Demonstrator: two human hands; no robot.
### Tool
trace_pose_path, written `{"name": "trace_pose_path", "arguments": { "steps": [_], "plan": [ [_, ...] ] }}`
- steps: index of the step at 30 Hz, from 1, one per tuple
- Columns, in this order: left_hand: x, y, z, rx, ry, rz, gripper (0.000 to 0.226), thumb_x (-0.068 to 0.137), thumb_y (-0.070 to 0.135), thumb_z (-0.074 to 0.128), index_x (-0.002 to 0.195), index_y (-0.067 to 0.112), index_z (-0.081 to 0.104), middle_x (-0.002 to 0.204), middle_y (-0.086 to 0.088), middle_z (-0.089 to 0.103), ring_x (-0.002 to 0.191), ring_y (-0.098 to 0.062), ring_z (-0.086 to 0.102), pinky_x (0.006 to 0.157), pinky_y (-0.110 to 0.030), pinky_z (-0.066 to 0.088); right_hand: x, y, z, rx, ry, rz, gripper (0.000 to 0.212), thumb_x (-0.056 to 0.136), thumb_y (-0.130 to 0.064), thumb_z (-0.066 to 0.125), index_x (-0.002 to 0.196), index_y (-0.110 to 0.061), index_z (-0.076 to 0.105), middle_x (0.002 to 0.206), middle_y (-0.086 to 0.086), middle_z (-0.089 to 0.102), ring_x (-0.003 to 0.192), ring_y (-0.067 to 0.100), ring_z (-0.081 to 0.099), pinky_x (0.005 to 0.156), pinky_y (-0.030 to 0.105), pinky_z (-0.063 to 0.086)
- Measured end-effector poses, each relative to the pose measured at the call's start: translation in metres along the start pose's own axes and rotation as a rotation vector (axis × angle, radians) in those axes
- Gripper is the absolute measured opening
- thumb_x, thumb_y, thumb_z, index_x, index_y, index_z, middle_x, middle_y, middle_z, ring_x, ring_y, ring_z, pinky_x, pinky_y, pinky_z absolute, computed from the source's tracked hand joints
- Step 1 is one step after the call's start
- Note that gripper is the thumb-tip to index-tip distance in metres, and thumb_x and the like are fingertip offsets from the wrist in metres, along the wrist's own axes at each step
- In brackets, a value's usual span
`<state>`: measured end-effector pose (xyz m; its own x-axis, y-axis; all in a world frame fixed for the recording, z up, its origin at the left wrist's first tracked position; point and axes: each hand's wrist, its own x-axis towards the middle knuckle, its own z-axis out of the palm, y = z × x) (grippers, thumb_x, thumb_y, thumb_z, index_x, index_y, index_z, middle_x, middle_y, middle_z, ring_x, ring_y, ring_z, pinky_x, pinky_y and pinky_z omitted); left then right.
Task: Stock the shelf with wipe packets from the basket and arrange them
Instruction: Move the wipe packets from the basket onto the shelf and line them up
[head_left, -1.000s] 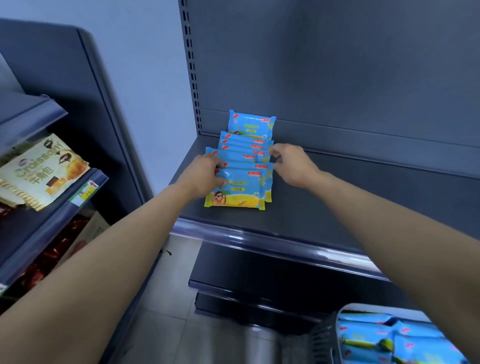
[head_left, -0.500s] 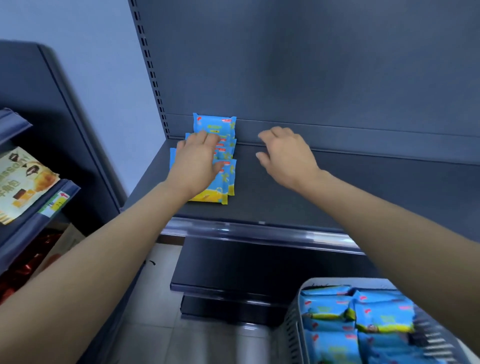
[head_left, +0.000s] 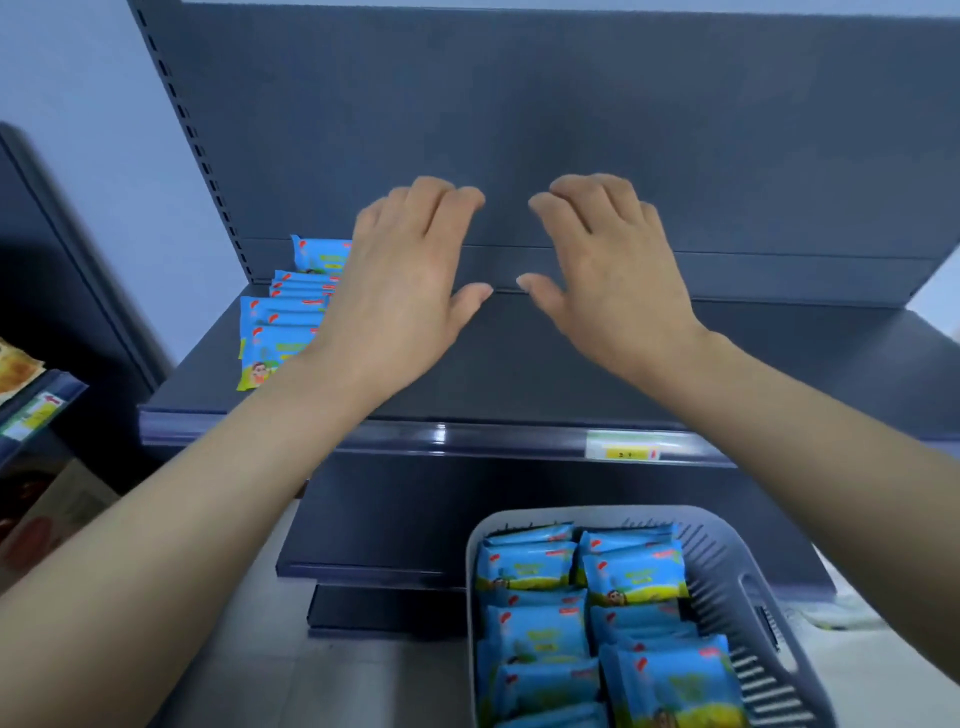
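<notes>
While a row of overlapping wipe packets (head_left: 283, 322) is laid at the far left of the shelf (head_left: 519, 384), its right edge is hidden behind the left hand (head_left: 410, 280), which is held flat and empty. The right hand (head_left: 608, 275) is likewise spread, nothing gripped. Spare packets (head_left: 540, 634) are stacked in the basket (head_left: 727, 587) below right. A small stack should be lifted squarely and set just beside the row, which is perhaps already straight.

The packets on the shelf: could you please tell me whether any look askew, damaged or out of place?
Nothing plainly stands out. The shelf packets lie in one overlapping row at the left end of the shelf, none torn or fallen, though the left hand hides their right side. Those in the basket sit packed in rows.
</notes>
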<state>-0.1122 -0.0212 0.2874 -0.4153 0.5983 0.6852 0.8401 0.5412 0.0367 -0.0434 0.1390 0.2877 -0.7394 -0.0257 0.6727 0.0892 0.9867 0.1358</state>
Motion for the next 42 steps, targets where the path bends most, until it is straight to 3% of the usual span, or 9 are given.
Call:
{"name": "trace_pose_path", "arguments": {
  "steps": [5, 11, 13, 18, 25, 31, 36, 42],
  "plan": [
    [-0.022, 0.060, 0.022, -0.106, -0.043, 0.006, 0.056, 0.077, 0.022, 0.072, 0.124, 0.004, 0.050, 0.116, -0.016, 0.053, 0.103, -0.035, 0.052, 0.093, -0.045, 0.040, -0.062, 0.034, -0.008, 0.021, -0.029, 0.019, 0.049, 0.073, -0.025, 0.073, 0.113, -0.001, 0.059, 0.116, 0.017, 0.060, 0.106, 0.039, 0.056, 0.084, 0.046, 0.046],
    [-0.070, 0.113, 0.084, -0.153, -0.328, -0.062, 0.055, 0.079, 0.021, 0.071, 0.127, 0.006, 0.049, 0.121, -0.013, 0.051, 0.111, -0.032, 0.050, 0.094, -0.040, 0.035, -0.148, 0.066, 0.024, 0.053, -0.316, 0.010, 0.050, 0.069, -0.021, 0.078, 0.111, -0.001, 0.061, 0.112, 0.017, 0.062, 0.103, 0.039, 0.058, 0.080, 0.044, 0.047],
    [-0.089, 0.123, 0.105, -0.147, -0.413, -0.094, 0.053, 0.081, 0.021, 0.068, 0.127, 0.006, 0.049, 0.121, -0.013, 0.051, 0.111, -0.032, 0.049, 0.094, -0.040, 0.035, -0.175, 0.073, 0.035, 0.069, -0.412, 0.008, 0.047, 0.075, -0.021, 0.073, 0.115, -0.003, 0.058, 0.118, 0.016, 0.059, 0.110, 0.037, 0.054, 0.086, 0.043, 0.043],
    [-0.132, 0.133, 0.144, -0.108, -0.601, -0.173, 0.051, 0.088, 0.024, 0.059, 0.134, 0.009, 0.043, 0.127, -0.009, 0.048, 0.118, -0.027, 0.044, 0.099, -0.034, 0.031, -0.229, 0.087, 0.067, 0.058, -0.694, 0.008, 0.041, 0.092, -0.027, 0.053, 0.129, -0.010, 0.045, 0.133, 0.009, 0.046, 0.125, 0.029, 0.039, 0.101, 0.039, 0.031],
    [-0.177, 0.121, 0.194, 0.030, -0.848, -0.230, 0.045, 0.089, 0.026, 0.057, 0.130, 0.011, 0.043, 0.124, -0.008, 0.047, 0.113, -0.026, 0.047, 0.095, -0.034, 0.036, -0.279, 0.094, 0.116, 0.023, -0.898, -0.014, 0.036, 0.092, -0.019, 0.050, 0.127, -0.010, 0.046, 0.129, 0.010, 0.049, 0.118, 0.029, 0.043, 0.097, 0.039, 0.036],
    [-0.196, 0.114, 0.218, 0.096, -0.976, -0.278, 0.044, 0.087, 0.019, 0.057, 0.128, 0.009, 0.045, 0.126, -0.012, 0.048, 0.114, -0.030, 0.048, 0.093, -0.037, 0.037, -0.301, 0.106, 0.144, 0.000, -1.069, -0.003, 0.047, 0.090, -0.015, 0.053, 0.135, -0.010, 0.040, 0.135, 0.013, 0.044, 0.125, 0.032, 0.039, 0.100, 0.043, 0.035],
    [-0.201, 0.107, 0.230, 0.090, -1.026, -0.308, 0.054, 0.087, 0.015, 0.059, 0.136, 0.009, 0.038, 0.135, -0.012, 0.044, 0.117, -0.030, 0.048, 0.093, -0.038, 0.041, -0.310, 0.118, 0.155, -0.014, -1.140, 0.036, 0.049, 0.089, -0.014, 0.056, 0.135, -0.013, 0.039, 0.136, 0.013, 0.041, 0.126, 0.034, 0.038, 0.101, 0.044, 0.036],
    [-0.203, 0.102, 0.247, 0.011, -1.043, -0.444, 0.051, 0.089, 0.007, 0.055, 0.136, 0.004, 0.037, 0.137, -0.016, 0.039, 0.120, -0.031, 0.045, 0.096, -0.039, 0.044, -0.312, 0.117, 0.162, 0.011, -1.089, 0.047, 0.047, 0.089, -0.006, 0.055, 0.133, -0.007, 0.039, 0.129, 0.018, 0.040, 0.120, 0.037, 0.041, 0.087, 0.045, 0.045]
  ]
}}
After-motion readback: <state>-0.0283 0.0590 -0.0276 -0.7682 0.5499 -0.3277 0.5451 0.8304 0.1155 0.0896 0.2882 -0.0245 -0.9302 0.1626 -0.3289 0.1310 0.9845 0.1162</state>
